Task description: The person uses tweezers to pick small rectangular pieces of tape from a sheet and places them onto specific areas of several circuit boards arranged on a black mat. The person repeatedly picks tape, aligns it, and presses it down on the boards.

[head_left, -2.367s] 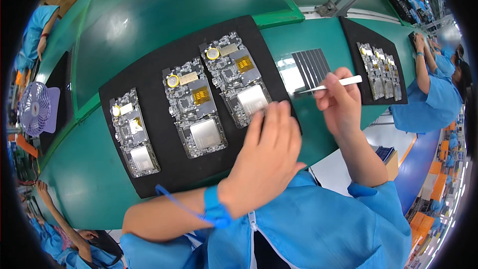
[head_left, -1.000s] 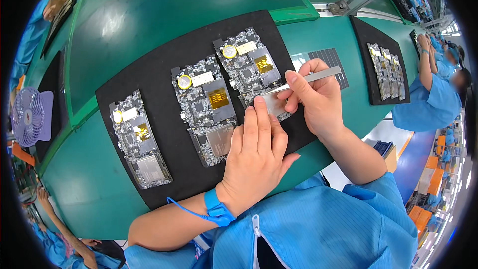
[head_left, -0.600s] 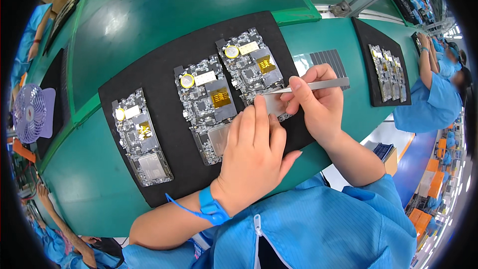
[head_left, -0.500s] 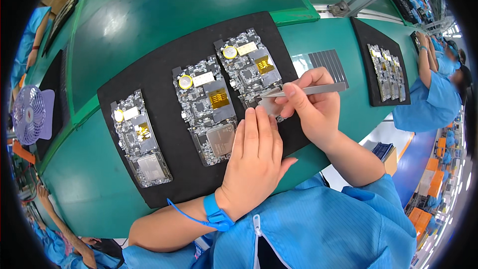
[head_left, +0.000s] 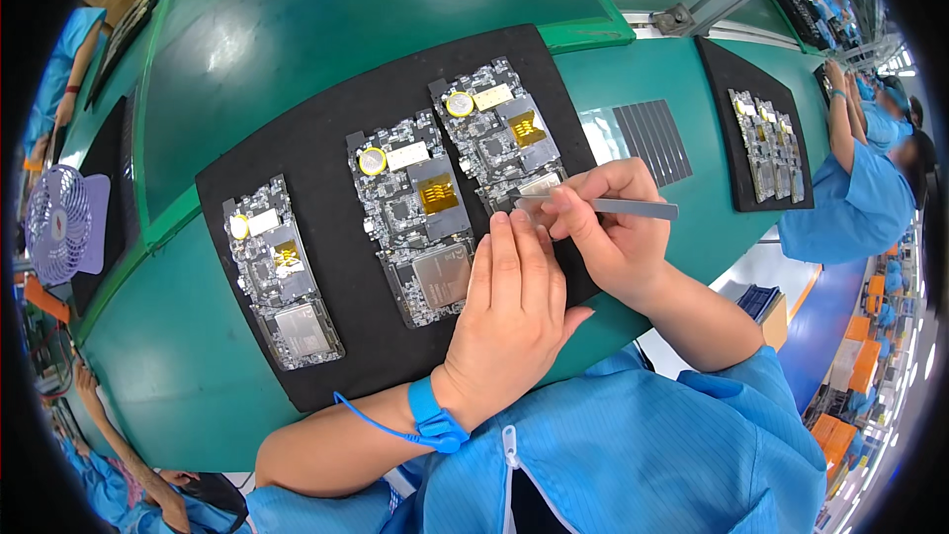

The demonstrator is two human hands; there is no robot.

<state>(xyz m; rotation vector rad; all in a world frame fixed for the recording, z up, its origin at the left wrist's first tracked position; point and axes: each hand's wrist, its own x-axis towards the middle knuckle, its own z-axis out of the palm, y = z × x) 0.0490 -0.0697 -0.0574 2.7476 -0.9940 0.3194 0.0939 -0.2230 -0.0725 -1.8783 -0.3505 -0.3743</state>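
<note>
Right hand: your right hand [head_left: 621, 245] pinches the tweezers [head_left: 638, 209] between thumb and forefinger, at the right of centre; about two seconds ago it was over the sheet of dark strips [head_left: 652, 141], and it now works above the rightmost circuit board [head_left: 496, 145].
Tweezers: their rear end has dropped over the last half second, so they lie flatter; you have their tips near the silver cover [head_left: 540, 184], but whether these grip anything is too small to tell.
Left hand: your left hand [head_left: 509, 309] has its fingers straight and side by side, thumb apart; the fingertips have drawn back slightly and lie at the board's lower end. Pressure can't be told.
Circuit board: it rests on the black foam pad [head_left: 297, 143], upper centre of the frame, right of the middle board [head_left: 403, 203].
Work: the shift suggests you are on fine placing or adjusting around that cover, not yet finished.
</note>
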